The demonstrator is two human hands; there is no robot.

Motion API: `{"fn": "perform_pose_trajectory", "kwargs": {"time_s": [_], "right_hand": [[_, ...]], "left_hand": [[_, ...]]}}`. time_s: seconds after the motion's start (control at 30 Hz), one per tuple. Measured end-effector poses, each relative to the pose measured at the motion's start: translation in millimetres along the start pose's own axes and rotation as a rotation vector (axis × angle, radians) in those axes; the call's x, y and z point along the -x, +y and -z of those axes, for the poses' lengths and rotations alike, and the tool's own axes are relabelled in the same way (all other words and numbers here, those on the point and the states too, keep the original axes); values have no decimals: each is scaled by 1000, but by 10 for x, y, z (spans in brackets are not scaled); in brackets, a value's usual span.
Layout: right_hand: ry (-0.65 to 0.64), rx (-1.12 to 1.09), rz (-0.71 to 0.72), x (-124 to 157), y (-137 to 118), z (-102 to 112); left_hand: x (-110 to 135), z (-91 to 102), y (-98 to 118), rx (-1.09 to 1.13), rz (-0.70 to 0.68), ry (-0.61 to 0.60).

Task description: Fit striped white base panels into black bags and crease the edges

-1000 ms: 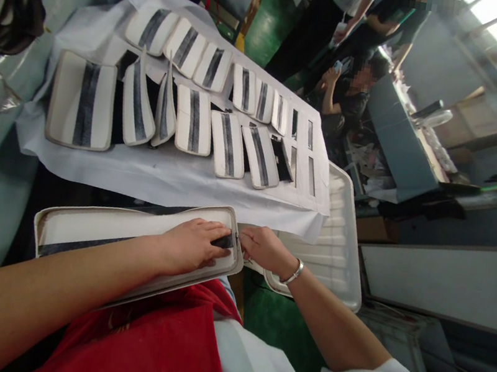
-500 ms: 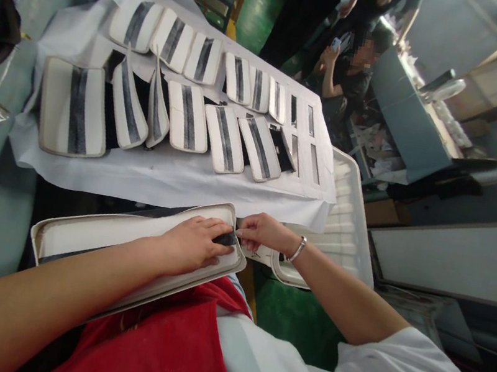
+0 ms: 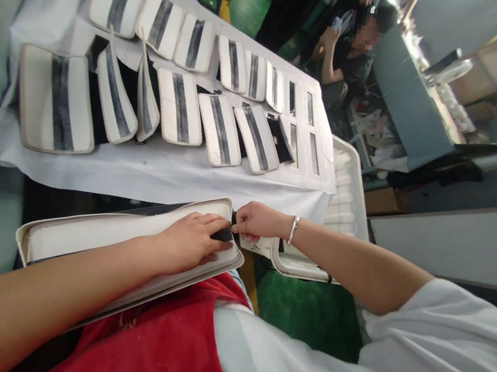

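A long white panel [image 3: 126, 226] with a raised rim and a dark lengthwise strip [image 3: 223, 233] lies in front of my body. Across its right part rests my left hand [image 3: 193, 237], palm down, its fingers spread over the strip's right end. At the panel's right edge, my right hand [image 3: 252, 221] is closed in a pinch, with a bit of dark material beside the fingertips. What sits between those fingers is hidden.
Two rows of white panels with dark strips [image 3: 179, 106] lie on a white-covered table [image 3: 137, 175]. A white plastic tray [image 3: 347, 189] stands to the right. A seated person [image 3: 348, 63] holds a phone, near a workbench [image 3: 407, 104].
My view has shifted slightly, so the table's panels appear further left and higher. My right forearm is more level. Both hands keep their places on the panel.
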State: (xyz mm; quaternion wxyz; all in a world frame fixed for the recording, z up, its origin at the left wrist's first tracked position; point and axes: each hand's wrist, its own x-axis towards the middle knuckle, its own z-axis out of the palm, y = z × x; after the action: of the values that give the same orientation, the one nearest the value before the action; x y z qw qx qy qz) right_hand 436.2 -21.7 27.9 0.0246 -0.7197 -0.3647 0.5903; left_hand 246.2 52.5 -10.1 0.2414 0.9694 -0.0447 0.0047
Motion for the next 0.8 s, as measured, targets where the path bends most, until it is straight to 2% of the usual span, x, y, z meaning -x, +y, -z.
{"fn": "perform_pose_trajectory", "kwargs": {"time_s": [0.2,0.33,0.4,0.47,0.53,0.6,0.73,0.8], "right_hand": [[88,47,5,67,-38,-51],[133,64,43,70,14,-124],[191,69,85,62,54,-173],[240,-5,127,58,114,-212],[255,-126,156,61,199,-224],[226,-247,174,64,312,-210],[77,-506,173,-20,562,-229],[62,-620,153,-130,641,-324]], "left_hand": [[6,71,33,240,-19,124],[63,86,86,395,228,421],[63,80,129,354,246,501],[36,59,177,221,131,427],[-3,27,218,59,33,279],[-35,-11,239,-70,18,166],[-54,-63,237,-188,24,107],[-51,-74,239,-211,23,106]]}}
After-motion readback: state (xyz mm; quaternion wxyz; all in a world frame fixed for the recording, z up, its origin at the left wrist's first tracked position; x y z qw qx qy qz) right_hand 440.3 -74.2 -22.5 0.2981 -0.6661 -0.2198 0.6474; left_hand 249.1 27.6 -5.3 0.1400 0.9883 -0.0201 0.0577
